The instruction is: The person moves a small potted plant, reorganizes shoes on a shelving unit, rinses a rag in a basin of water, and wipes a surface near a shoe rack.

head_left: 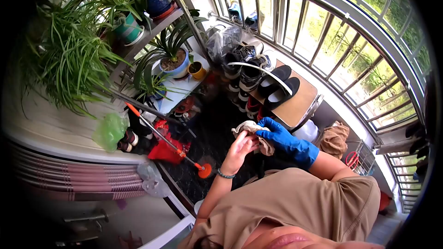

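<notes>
Between my two hands is a crumpled off-white and tan cloth. My left hand, bare with a dark beaded bracelet at the wrist, has its fingers bent against the cloth's lower left side. A long blue rubber glove covers my right hand, whose fingers pinch the cloth from the right. Part of the cloth hangs below the blue fingertips. Both hands are in front of my chest, above a dark patterned floor.
Shoes stand on a brown board beyond my hands, near the barred window. Potted plants fill the upper left. An orange-and-silver pole slants beside a red bag. At right are a brown cloth bundle and wire basket.
</notes>
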The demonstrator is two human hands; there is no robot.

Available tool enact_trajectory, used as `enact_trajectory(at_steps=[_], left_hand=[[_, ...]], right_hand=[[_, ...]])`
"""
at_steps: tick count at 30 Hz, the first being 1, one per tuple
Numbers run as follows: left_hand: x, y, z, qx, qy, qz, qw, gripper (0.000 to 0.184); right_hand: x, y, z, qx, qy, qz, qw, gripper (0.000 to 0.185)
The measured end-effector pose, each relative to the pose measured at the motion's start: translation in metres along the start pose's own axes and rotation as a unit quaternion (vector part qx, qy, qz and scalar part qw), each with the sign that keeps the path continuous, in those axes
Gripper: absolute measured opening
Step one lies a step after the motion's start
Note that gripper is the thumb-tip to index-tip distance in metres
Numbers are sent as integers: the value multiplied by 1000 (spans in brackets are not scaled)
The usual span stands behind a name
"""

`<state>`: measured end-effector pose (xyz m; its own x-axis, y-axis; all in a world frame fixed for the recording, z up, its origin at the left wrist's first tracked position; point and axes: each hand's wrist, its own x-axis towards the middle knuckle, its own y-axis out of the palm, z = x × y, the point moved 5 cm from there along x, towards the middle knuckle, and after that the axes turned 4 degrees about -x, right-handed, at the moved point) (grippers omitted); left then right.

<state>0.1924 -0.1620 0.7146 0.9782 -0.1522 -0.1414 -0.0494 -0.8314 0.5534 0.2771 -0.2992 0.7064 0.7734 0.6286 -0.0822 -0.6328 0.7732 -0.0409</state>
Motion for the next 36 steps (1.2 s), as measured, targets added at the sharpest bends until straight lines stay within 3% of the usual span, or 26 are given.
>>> enact_trajectory(at_steps=[2, 4, 7, 9, 10, 11, 13, 15, 17, 19, 20, 21, 23, 24, 26, 27, 29, 30, 31, 34, 36], left_hand=[[36, -30, -26, 75, 14, -21, 997, 49], [56, -54, -60, 127, 14, -72, 989, 42], [95, -108, -80, 146, 8, -128, 981, 36], [126, -132, -94, 153, -15, -178, 972, 31], [147, -142, -104, 180, -6, -170, 969, 30], [172, -152, -113, 207, 4, -159, 965, 29], [235, -176, -130, 261, 33, -135, 955, 27], [311, -201, -145, 337, 113, -122, 927, 24], [386, -208, -165, 440, 150, -129, 876, 25], [457, -230, -163, 579, 259, -104, 766, 30], [488, -237, -161, 609, 274, -108, 737, 35], [515, -248, -156, 629, 244, -102, 731, 47], [550, -259, -150, 692, 264, -156, 654, 61], [563, -265, -146, 693, 258, -155, 655, 61], [588, -268, -132, 760, 207, -79, 611, 68], [597, -269, -131, 760, 203, -79, 612, 68], [613, -278, -117, 727, 65, -47, 682, 62], [613, -279, -116, 708, 116, -70, 693, 49], [613, -283, -115, 709, 112, -71, 693, 49], [602, -280, -134, 631, 125, -33, 765, 33], [582, -279, -151, 619, 131, -8, 774, 32]], right_hand=[[39, -31, 2, 89, 56, -29, 994, 23], [77, -68, -1, -2, 14, -72, 997, 22], [115, -129, 25, 88, 100, -162, 978, 25], [139, -164, 31, 112, 29, -190, 975, 37], [148, -176, 34, 115, 43, -229, 966, 34], [157, -194, 4, 296, -37, -149, 943, 34], [171, -201, 37, 51, 15, -226, 973, 34], [192, -210, 5, 94, 33, -274, 957, 34], [217, -209, -4, 168, 56, -314, 933, 35], [245, -197, 10, 272, 83, -350, 892, 36], [254, -200, -1, 234, 81, -366, 897, 37], [266, -197, 2, 254, 119, -389, 877, 38], [290, -194, -6, 279, 162, -412, 852, 39], [296, -195, -23, 266, 167, -425, 849, 39], [313, -194, -31, 257, 167, -435, 846, 39], [320, -192, -32, 265, 165, -426, 849, 38], [335, -191, -35, 279, 165, -408, 853, 38], [342, -192, -38, 285, 166, -399, 856, 38], [349, -193, -39, 299, 161, -402, 850, 38], [367, -202, -42, 304, 161, -391, 854, 38], [383, -204, -36, 288, 155, -404, 854, 38]])
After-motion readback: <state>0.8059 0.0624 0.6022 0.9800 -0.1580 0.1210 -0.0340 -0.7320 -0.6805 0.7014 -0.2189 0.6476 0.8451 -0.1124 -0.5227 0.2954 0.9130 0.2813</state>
